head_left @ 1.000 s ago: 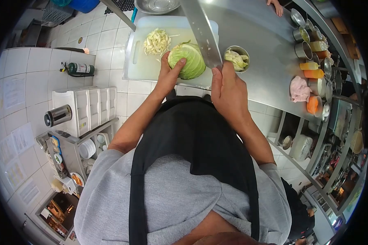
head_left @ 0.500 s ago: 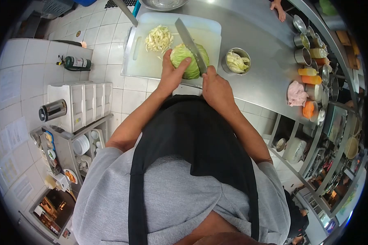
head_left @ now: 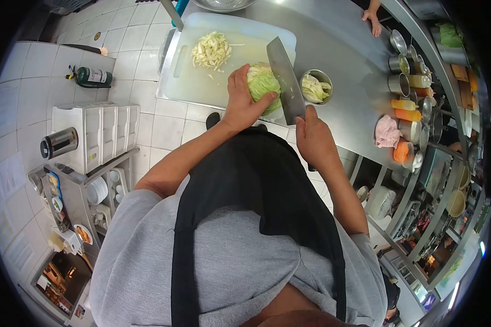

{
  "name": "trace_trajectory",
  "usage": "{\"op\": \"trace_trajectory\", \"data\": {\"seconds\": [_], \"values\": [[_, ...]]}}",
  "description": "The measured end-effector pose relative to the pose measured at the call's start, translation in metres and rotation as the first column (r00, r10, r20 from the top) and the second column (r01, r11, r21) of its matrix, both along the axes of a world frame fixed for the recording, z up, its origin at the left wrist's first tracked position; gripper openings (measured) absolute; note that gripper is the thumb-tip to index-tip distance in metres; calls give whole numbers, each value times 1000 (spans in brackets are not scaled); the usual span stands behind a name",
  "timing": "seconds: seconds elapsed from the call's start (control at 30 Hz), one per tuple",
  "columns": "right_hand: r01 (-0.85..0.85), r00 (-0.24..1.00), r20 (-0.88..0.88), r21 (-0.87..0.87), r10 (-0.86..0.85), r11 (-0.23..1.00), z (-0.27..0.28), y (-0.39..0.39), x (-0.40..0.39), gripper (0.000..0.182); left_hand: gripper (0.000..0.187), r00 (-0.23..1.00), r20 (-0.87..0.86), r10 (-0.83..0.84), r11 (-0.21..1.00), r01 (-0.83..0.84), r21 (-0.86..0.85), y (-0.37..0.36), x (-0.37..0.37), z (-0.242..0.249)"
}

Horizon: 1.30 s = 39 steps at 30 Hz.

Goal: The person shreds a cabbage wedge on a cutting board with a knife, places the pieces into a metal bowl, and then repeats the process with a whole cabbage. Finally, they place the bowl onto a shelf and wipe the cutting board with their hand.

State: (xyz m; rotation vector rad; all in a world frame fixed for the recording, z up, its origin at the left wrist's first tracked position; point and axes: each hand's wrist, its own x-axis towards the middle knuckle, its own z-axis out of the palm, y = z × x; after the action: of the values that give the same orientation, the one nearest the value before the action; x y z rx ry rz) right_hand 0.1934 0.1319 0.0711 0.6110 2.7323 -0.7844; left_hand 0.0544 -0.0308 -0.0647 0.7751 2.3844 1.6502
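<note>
The left hand is closed around the near left side of a pale green cabbage, thumb low across it and fingers along its left; the right hand grips a broad-bladed knife, its blade slanting up and away along the cabbage's right side; from this angle I cannot tell whether the edge touches the leaves; the cabbage sits at the near right part of a whitish cutting board; a loose pile of cabbage shreds lies farther left on the same board, a few stray bits apart from it; just right of the board, a round metal container holds larger pale cabbage pieces; it stands on a steel table that runs on to the right, where a crumpled pink cloth lies near a yellow bottle and an orange bottle, among a row of metal containers; beyond the board's far edge is a shallow metal bowl, partly cut off by the frame; at the table's far right side, another person's hand rests, well apart from the cabbage.
</note>
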Motion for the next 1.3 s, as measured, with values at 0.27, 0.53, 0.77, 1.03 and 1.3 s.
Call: {"op": "trace_trajectory", "data": {"seconds": [0.27, 0.53, 0.77, 1.03, 1.3], "values": [[94, 979, -180, -39, -99, 995, -63, -1, -36, 32, 95, 995, 51, 90, 996, -89, -24, 17, -24, -4], [30, 995, -95, -70, -36, 997, -33, 2, -35, 32, 89, 997, 38, 68, 998, -68, -1, 10, -19, -9], [106, 980, -160, -84, -119, 991, -60, -11, -56, 34, 90, 981, 149, 125, 992, -118, -51, 18, -42, -11], [100, 995, 35, -166, -96, 981, -15, 12, -19, 33, 84, 997, -27, 75, 997, -75, 30, 15, -33, -18], [179, 955, 271, -219, -117, 959, 40, 10, -35, 33, 81, 1000, 31, 1, 998, 1, -55, 11, -42, -14]]}}
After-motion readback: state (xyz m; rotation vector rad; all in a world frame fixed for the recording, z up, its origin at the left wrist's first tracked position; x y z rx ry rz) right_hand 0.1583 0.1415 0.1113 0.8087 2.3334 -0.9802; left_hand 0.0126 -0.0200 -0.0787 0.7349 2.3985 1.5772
